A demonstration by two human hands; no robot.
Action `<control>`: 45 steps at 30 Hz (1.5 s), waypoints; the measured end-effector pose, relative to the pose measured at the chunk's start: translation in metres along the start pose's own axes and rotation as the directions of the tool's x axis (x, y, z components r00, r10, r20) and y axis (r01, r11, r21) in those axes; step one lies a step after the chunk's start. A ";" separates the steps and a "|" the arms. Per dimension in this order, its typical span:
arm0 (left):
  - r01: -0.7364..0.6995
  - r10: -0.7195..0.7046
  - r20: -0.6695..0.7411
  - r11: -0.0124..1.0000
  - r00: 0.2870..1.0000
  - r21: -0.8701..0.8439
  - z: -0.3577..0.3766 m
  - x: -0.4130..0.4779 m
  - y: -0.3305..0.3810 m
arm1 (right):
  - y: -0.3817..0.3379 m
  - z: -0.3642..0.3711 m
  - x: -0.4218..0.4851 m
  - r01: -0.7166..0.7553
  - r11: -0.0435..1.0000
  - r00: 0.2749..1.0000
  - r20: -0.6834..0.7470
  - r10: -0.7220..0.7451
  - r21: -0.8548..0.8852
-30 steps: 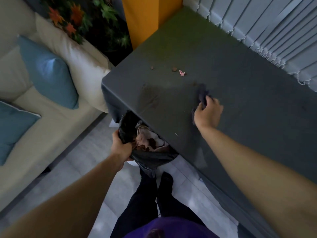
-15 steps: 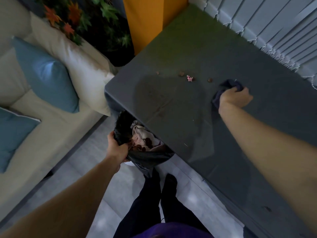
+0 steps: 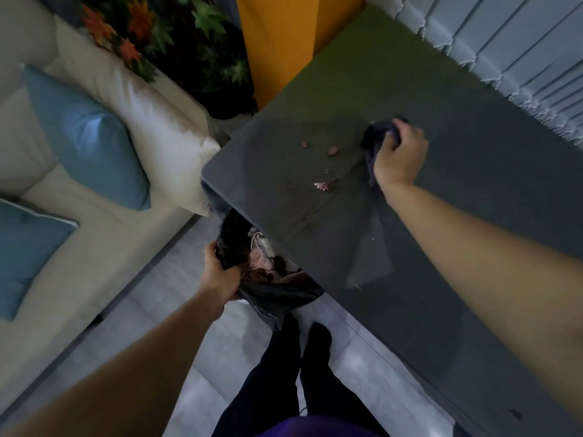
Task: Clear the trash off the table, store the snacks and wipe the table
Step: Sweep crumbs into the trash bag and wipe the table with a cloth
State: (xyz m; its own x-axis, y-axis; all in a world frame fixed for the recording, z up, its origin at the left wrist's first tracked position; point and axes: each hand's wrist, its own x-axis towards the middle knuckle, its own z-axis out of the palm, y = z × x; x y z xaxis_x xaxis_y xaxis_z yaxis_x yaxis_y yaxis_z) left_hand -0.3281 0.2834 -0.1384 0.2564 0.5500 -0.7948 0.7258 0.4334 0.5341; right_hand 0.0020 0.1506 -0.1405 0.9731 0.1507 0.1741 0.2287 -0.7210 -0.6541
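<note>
My right hand [image 3: 398, 156] presses a dark cloth [image 3: 373, 138] onto the grey table [image 3: 473, 216], fingers closed around it. Just left of the cloth lie small brown crumbs [image 3: 332, 150] and a pink scrap [image 3: 322, 185]. A damp streak runs from the cloth toward the table's near edge. My left hand [image 3: 220, 274] grips the rim of a black trash bag [image 3: 271, 291] held below the table's left corner. Crumpled wrappers and brown bits show inside the bag.
A cream sofa [image 3: 104, 216] with blue cushions [image 3: 85, 140] stands left of the table. An orange pillar [image 3: 277, 39] and leafy plants [image 3: 176, 36] are behind the table's far corner. Vertical blinds [image 3: 520, 48] run along the right. My legs [image 3: 299, 373] stand on grey floor tiles.
My right hand swept the cloth away from the near edge toward the far side of the table, then stopped beside the crumbs. The pink scrap has shifted nearer. My left hand kept holding the bag.
</note>
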 end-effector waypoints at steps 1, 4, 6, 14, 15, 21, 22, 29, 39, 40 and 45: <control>-0.003 0.003 -0.001 1.000 1.000 0.004 -0.001 0.001 0.001 | -0.003 0.004 0.007 -0.077 0.997 0.997 -0.012 0.077 -0.013; -0.012 0.011 0.006 1.000 1.000 0.022 -0.003 0.004 0.003 | -0.020 0.022 0.015 -0.038 0.996 0.989 0.140 0.050 -0.086; -0.009 0.008 0.020 1.000 1.000 0.028 -0.005 0.005 0.004 | -0.031 0.031 0.009 0.091 0.995 0.965 0.252 -0.077 -0.046; 0.026 -0.026 0.055 1.000 0.998 0.000 -0.007 0.002 0.004 | -0.067 0.035 -0.030 0.417 0.898 0.693 0.590 -0.414 0.140; 0.032 -0.032 0.058 0.999 0.998 -0.005 -0.006 0.001 0.004 | -0.068 0.030 -0.034 0.387 0.910 0.668 0.636 -0.386 0.146; 0.056 -0.053 0.071 0.997 0.996 -0.044 -0.001 -0.010 -0.003 | -0.044 0.000 -0.043 0.344 0.930 0.758 0.546 -0.357 0.131; 0.056 -0.053 0.070 0.997 0.996 -0.047 0.000 -0.013 -0.005 | -0.037 -0.003 -0.044 0.350 0.931 0.776 0.522 -0.353 0.109; 0.043 -0.041 0.064 0.999 0.997 -0.022 0.011 -0.034 -0.017 | -0.030 -0.033 -0.089 0.306 0.941 0.655 0.685 -0.319 0.146; 0.049 -0.044 0.060 0.995 0.997 -0.084 0.033 -0.063 -0.033 | -0.003 -0.052 -0.163 0.381 0.904 0.685 0.597 -0.417 0.195; 0.051 -0.045 0.062 0.994 0.997 -0.095 0.035 -0.066 -0.035 | -0.004 -0.055 -0.177 0.387 0.897 0.664 0.611 -0.431 0.213; 0.041 -0.034 0.057 0.992 0.998 -0.121 0.040 -0.080 -0.045 | -0.002 -0.078 -0.205 0.390 0.856 0.480 0.719 -0.503 0.339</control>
State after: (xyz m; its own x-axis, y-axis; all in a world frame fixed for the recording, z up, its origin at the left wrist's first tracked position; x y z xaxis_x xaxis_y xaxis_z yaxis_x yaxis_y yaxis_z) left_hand -0.3554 0.1908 -0.1101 0.2676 0.4929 -0.8279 0.6530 0.5391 0.5320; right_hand -0.2004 0.0679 -0.1173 0.3715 0.9212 -0.1162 0.5847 -0.3293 -0.7415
